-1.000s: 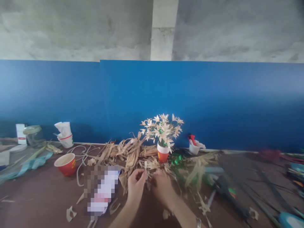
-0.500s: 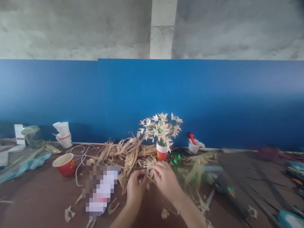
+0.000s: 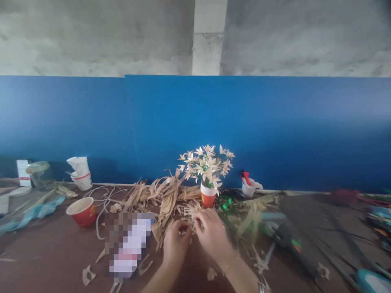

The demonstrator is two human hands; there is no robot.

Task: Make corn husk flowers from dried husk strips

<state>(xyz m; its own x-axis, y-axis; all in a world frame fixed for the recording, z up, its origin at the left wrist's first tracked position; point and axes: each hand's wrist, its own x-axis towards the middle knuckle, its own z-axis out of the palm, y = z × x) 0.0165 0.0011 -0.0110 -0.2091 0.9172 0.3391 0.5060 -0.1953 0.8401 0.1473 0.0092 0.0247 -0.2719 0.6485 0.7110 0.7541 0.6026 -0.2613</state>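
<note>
My left hand (image 3: 176, 241) is closed in a pinch at the middle of the table, thumb against forefinger. Close beside it, my right hand (image 3: 212, 234) pinches as well, its back turned up. Between the fingertips shows a bit of a thin pale strip (image 3: 192, 229), mostly hidden by the fingers; it may be dried husk. Just beyond my hands lie small cut pale pieces (image 3: 191, 209). Behind them stands a red and white paper cup (image 3: 208, 198) holding a bunch of cream star-shaped flowers (image 3: 209, 165) with green stems.
Dried corn husks (image 3: 166, 197) are heaped behind my left hand. A partly blurred-out phone (image 3: 130, 246) and an orange-red paper bowl (image 3: 82, 212) are at left, near a white cable (image 3: 99, 221). At right lie a dark glue gun (image 3: 287, 240) and green ribbon (image 3: 225, 202). A blue partition (image 3: 159, 122) stands behind.
My right hand has turned slightly and its fingers have curled more. Less of the thin strip shows between the hands. My left hand stays nearly in place.
</note>
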